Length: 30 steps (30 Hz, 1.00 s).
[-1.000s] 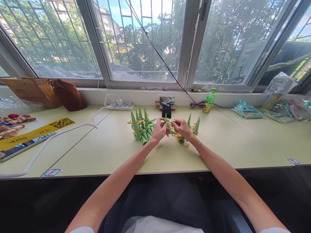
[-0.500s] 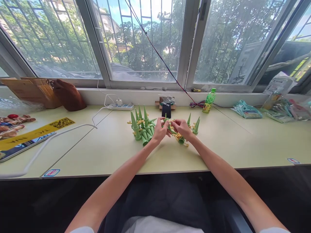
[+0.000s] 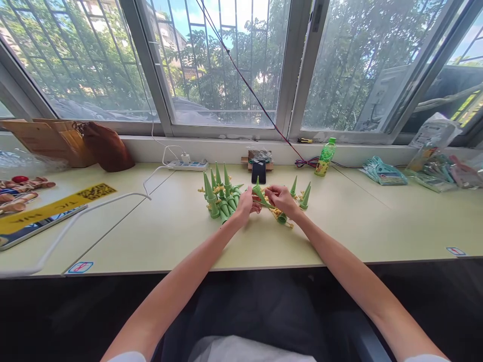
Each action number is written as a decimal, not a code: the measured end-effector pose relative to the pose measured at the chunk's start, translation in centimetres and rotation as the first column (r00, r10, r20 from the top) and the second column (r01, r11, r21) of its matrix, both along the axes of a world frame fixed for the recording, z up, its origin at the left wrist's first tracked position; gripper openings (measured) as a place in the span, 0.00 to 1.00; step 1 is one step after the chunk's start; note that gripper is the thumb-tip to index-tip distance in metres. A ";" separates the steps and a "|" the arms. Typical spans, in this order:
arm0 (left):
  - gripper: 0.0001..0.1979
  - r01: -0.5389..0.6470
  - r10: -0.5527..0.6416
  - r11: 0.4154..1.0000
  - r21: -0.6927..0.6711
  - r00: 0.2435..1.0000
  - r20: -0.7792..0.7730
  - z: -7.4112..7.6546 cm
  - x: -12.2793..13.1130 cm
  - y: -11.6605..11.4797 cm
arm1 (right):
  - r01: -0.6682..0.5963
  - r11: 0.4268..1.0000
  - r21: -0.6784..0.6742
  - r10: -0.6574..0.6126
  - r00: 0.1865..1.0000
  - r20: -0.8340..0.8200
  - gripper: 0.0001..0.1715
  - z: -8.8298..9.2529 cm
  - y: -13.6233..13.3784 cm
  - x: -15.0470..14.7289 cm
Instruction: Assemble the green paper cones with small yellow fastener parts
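Both my hands meet over the middle of the pale green desk (image 3: 169, 236). My left hand (image 3: 245, 205) and my right hand (image 3: 282, 199) are closed on one green cone-shaped plastic spike (image 3: 260, 195), which lies tilted between them. A cluster of green spikes (image 3: 219, 193) stands and lies just left of my left hand. A few more green spikes (image 3: 304, 195) stand right of my right hand. Small yellow plastic pieces (image 3: 279, 215) lie under and in front of my right hand.
A black phone (image 3: 258, 172) leans behind the hands, with a power strip (image 3: 187, 165) to its left. A green drink bottle (image 3: 325, 157) stands at the back right. Plastic packets (image 3: 433, 168) lie far right; a brown bag (image 3: 105, 147), cardboard box and wooden toys far left.
The green spike between my hands has tipped from nearly upright to lying slanted. My hands stayed in the same spot over the desk.
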<state>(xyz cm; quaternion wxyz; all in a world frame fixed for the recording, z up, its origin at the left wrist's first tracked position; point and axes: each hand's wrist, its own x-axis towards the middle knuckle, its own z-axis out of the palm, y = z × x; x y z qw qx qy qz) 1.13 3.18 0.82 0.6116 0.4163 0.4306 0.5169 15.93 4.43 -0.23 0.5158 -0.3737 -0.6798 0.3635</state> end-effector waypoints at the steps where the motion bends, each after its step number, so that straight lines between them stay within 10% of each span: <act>1: 0.20 0.002 -0.002 1.000 -0.018 1.000 0.013 0.1 0.0 -0.1 | -0.001 1.000 0.000 0.001 1.000 0.002 0.23 0.0 0.0 0.0; 16: 0.18 0.114 -0.095 0.980 -0.162 0.988 0.120 0.7 -0.3 -0.3 | -0.019 1.000 0.011 0.018 1.000 0.011 0.24 0.2 -0.3 0.0; 30: 0.19 0.116 -0.116 0.989 0.091 0.993 -0.008 0.7 -0.3 -0.7 | 0.025 1.000 0.000 -0.025 0.999 0.041 0.26 0.2 -0.1 0.5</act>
